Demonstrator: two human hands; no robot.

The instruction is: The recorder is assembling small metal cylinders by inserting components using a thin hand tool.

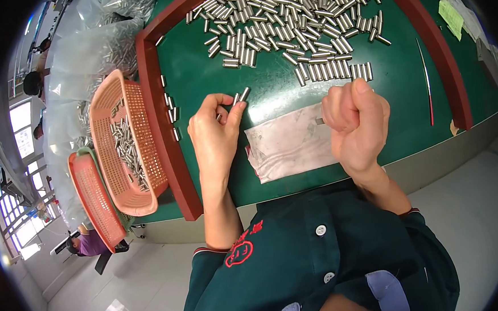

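Note:
Between the thumb and fingers of my left hand (pixel 212 138) are a few short silver metal pins (pixel 245 93), their ends sticking up past the thumb. My right hand (pixel 356 126) is curled closed over the right part of a stained white cloth (pixel 291 144). The end of another metal pin (pixel 319 121) pokes out from its fingers on the left side. Beyond the hands, a large heap of loose metal pins (pixel 286 25) covers the far part of the green tabletop (pixel 199 81). A row of pins (pixel 326 71) lies side by side just past the cloth.
A raised dark red border (pixel 172 160) frames the tabletop, with several pins along its left side. Left of it stand an orange basket (pixel 148 133) holding pins and a smaller red basket (pixel 95 199). A thin red-handled tool (pixel 430 101) lies at right. Other people are in the left background.

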